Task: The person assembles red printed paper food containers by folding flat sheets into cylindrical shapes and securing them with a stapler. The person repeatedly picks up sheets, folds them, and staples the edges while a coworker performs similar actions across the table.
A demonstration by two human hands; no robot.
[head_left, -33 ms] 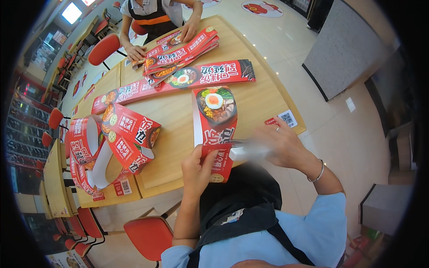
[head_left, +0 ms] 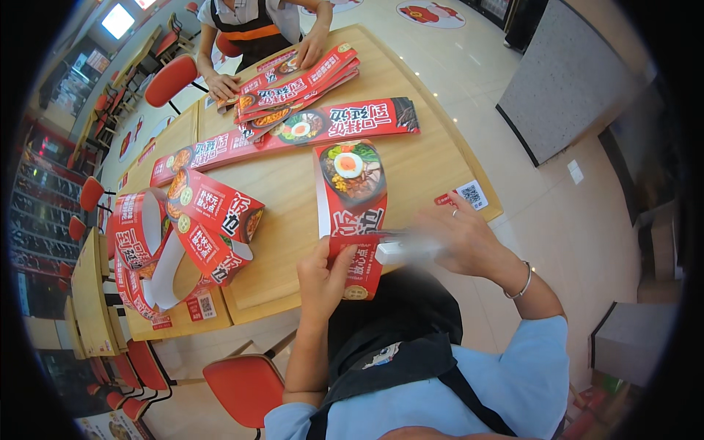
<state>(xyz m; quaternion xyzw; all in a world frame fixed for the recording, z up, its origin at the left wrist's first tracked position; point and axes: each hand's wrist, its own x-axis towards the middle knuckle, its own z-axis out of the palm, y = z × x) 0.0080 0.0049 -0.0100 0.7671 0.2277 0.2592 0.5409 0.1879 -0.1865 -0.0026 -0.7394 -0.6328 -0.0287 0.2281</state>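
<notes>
A red printed cardboard sleeve (head_left: pixel 350 192), with a picture of a rice bowl and egg, stands bent into a loop at the table's near edge. My left hand (head_left: pixel 323 275) is closed on its near end, thumb on the front. My right hand (head_left: pixel 469 238), wearing a ring and a bracelet, grips a blurred white tool (head_left: pixel 387 253) that looks like a stapler. The tool's tip meets the sleeve's right edge; smearing hides most of its body and some of my fingers. To the left lie several looped red sleeves (head_left: pixel 213 213), piled together.
Flat unfolded sleeves (head_left: pixel 345 125) lie stacked across the wooden table (head_left: pixel 286 257). Beyond them, a co-worker's hands (head_left: pixel 224 86) rest on another stack (head_left: pixel 293 88). A red chair (head_left: pixel 246 389) stands at the near left, and a grey counter block (head_left: pixel 557 81) at the far right.
The upper part of the sleeve I hold has shifted very slightly left. Both hands and the white tool stay in nearly the same place.
</notes>
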